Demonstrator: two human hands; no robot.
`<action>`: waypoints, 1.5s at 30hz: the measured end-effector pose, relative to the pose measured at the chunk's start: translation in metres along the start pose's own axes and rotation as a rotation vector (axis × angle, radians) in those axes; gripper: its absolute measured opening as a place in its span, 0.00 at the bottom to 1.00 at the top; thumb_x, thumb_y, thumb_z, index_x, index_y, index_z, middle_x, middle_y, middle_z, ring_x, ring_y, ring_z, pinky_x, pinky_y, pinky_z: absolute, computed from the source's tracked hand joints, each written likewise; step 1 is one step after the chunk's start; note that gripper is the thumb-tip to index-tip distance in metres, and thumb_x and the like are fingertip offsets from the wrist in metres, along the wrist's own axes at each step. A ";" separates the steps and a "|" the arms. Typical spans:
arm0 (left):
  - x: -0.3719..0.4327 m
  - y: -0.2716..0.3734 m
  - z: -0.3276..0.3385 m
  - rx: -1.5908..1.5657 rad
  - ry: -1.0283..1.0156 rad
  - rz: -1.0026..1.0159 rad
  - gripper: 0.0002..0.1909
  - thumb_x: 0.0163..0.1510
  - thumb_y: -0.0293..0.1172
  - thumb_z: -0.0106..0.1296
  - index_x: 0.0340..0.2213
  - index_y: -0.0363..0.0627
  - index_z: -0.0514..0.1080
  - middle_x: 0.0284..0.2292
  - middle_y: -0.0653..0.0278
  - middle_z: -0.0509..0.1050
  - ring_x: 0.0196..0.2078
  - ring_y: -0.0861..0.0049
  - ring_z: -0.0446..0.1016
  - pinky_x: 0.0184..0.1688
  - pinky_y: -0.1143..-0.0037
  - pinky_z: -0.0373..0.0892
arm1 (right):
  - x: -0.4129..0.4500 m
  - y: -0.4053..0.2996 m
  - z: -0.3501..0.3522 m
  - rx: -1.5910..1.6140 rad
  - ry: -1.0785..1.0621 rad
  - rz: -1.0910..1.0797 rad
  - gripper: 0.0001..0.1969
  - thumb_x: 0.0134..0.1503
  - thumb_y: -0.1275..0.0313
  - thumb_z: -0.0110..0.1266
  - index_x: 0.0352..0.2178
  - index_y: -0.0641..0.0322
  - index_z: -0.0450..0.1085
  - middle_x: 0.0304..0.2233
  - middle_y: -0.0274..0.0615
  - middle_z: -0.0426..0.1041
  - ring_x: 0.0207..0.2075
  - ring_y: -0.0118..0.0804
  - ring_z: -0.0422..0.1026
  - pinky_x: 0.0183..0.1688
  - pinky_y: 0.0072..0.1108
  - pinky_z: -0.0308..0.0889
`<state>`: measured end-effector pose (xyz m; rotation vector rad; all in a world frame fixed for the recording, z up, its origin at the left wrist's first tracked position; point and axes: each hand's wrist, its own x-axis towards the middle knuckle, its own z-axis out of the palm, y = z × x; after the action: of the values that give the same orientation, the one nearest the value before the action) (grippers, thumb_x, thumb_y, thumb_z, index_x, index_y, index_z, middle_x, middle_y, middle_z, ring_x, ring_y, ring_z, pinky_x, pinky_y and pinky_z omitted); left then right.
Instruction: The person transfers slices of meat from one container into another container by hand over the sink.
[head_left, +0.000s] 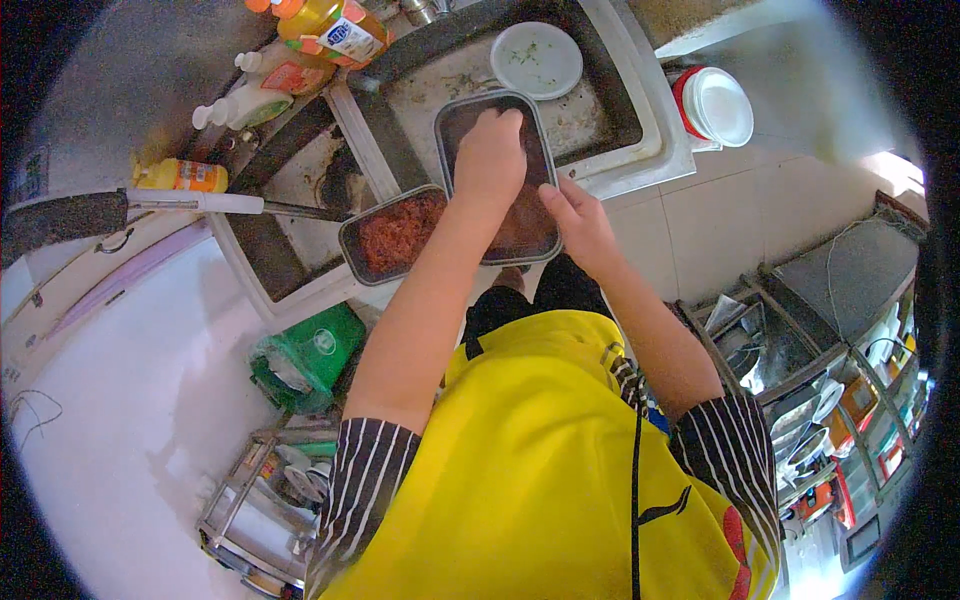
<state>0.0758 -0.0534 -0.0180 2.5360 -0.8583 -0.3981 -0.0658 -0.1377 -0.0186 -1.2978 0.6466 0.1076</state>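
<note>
My left hand is curled inside a deep rectangular metal pan; its fingertips are hidden, so I cannot tell whether it holds anything. My right hand grips the pan's right rim, thumb over the edge. Reddish-brown residue or liquid covers the near part of the pan's bottom. Left of it, a smaller rectangular container holds reddish, crumbly food and sits at the sink's front edge, partly behind my left forearm.
A white round plate or lid with green bits lies in the right sink basin. Several pump and soap bottles stand along the back left. White bowls are stacked at right. A green bin stands below left; cluttered shelves are at lower right.
</note>
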 end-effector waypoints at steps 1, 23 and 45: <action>0.001 -0.002 0.000 0.001 -0.001 0.000 0.12 0.49 0.22 0.45 0.37 0.40 0.71 0.33 0.46 0.71 0.36 0.46 0.72 0.39 0.59 0.69 | 0.000 -0.001 0.000 -0.001 0.003 0.013 0.21 0.62 0.61 0.48 0.50 0.68 0.66 0.39 0.36 0.73 0.41 0.25 0.67 0.46 0.20 0.64; -0.031 0.002 -0.089 -0.988 -0.006 -0.360 0.08 0.57 0.21 0.48 0.38 0.36 0.71 0.33 0.60 0.77 0.32 0.78 0.77 0.27 0.80 0.73 | 0.004 -0.003 0.004 -0.057 -0.012 0.030 0.22 0.62 0.60 0.47 0.52 0.66 0.65 0.41 0.38 0.74 0.42 0.25 0.69 0.48 0.21 0.64; -0.108 -0.025 -0.162 -1.054 0.096 -0.443 0.11 0.52 0.15 0.50 0.39 0.33 0.69 0.34 0.56 0.75 0.35 0.71 0.77 0.36 0.74 0.77 | 0.006 0.013 0.004 -0.078 0.024 0.018 0.26 0.61 0.58 0.49 0.51 0.73 0.64 0.45 0.42 0.73 0.45 0.26 0.68 0.51 0.19 0.62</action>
<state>0.0696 0.0814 0.1241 1.6833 0.0299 -0.6403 -0.0645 -0.1323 -0.0322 -1.3703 0.6799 0.1331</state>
